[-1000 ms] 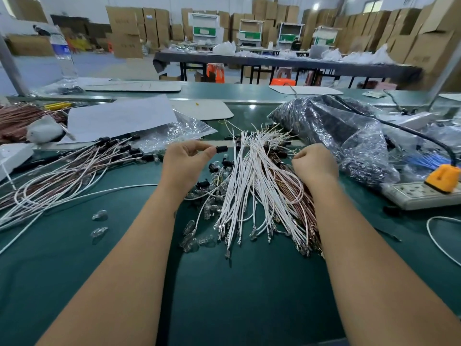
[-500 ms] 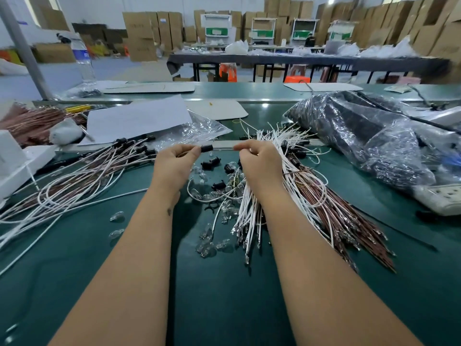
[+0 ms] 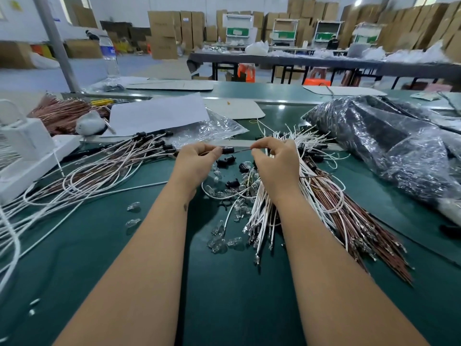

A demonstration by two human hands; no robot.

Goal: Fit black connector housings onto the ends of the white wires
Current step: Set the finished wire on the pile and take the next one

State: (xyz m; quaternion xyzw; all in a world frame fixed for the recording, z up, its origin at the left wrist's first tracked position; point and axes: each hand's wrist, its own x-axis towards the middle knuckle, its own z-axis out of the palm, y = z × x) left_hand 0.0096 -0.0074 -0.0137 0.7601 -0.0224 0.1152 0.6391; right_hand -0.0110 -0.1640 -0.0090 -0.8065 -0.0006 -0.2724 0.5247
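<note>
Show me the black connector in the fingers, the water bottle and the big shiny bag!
black connector (image 3: 227,150), head view, its middle
water bottle (image 3: 109,54), head view, its label
shiny bag (image 3: 389,143), head view, crinkled top

two bare forearms reach forward; left hand (image 3: 197,162) and right hand (image 3: 275,163) close together, fingertips pinched, facing each other.

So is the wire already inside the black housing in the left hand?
Cannot tell. The wire reaches the black housing between left hand and right hand; the joint is too small.
</note>
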